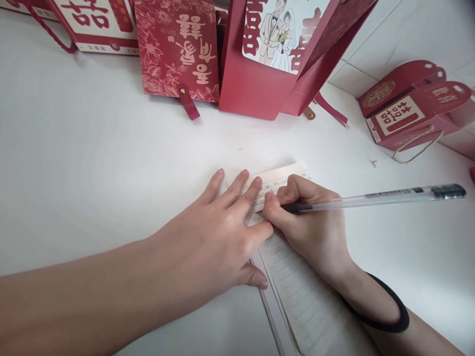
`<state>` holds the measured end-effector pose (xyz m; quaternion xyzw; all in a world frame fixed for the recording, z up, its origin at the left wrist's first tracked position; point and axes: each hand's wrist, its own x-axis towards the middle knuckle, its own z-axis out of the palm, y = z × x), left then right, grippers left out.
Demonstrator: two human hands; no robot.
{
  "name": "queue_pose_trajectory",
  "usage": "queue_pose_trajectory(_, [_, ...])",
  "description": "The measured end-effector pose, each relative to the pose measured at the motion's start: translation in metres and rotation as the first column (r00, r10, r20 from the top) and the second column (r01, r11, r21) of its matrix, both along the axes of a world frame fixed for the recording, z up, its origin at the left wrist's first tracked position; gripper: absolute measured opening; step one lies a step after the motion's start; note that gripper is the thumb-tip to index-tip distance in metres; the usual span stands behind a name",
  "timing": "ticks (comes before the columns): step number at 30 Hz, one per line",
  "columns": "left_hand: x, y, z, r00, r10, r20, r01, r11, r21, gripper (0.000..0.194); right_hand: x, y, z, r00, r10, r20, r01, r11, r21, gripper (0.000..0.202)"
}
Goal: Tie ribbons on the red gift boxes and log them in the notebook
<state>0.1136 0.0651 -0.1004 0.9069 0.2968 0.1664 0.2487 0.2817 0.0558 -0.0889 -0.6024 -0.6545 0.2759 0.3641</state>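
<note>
My right hand (311,222) grips a clear-barrelled pen (356,200) with a black grip and a dark end cap. The pen's tip is hidden behind my fingers, over a small cream sheet (276,175) with lines of handwriting. Spread flat, my left hand (226,227) has its fingertips on the left part of that sheet. Under both hands lies a lined notebook (297,287), its page running toward the bottom edge. A black band (404,321) circles my right wrist.
Along the back of the white table (92,148) stand a red floral box (159,64), a tall red bag (245,94) with a wedding-couple picture, and a red-and-white box (104,24). Smaller red handled boxes (426,123) stand right, by the tiled wall (382,39).
</note>
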Motion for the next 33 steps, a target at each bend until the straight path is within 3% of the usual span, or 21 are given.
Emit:
queue_pose_trajectory(9, [0.002,0.001,0.003,0.998,-0.007,-0.060,0.006,1.000,-0.020,0.046,0.001,0.001,0.000,1.000,-0.018,0.013,0.018,1.000,0.025,0.036])
queue_pose_trajectory(15, [0.005,0.002,0.007,0.986,-0.031,-0.163,0.040,0.998,0.050,0.053,0.003,0.002,0.001,0.996,-0.039,0.083,0.031,0.995,0.090,0.038])
queue_pose_trajectory(20, [0.005,0.002,0.008,0.978,-0.092,-0.189,0.112,0.989,0.101,0.054,0.004,0.002,0.000,0.999,-0.023,0.037,0.017,0.989,0.149,0.040])
queue_pose_trajectory(25, [0.003,0.003,0.007,0.985,-0.124,-0.118,0.135,0.987,0.082,0.055,0.002,0.000,0.000,0.998,-0.022,-0.052,0.032,0.981,0.190,0.037])
queue_pose_trajectory(33, [0.003,0.001,0.013,0.969,-0.072,-0.234,0.092,0.993,0.077,0.062,0.000,0.001,-0.003,0.996,-0.070,-0.049,0.074,0.992,0.106,0.031])
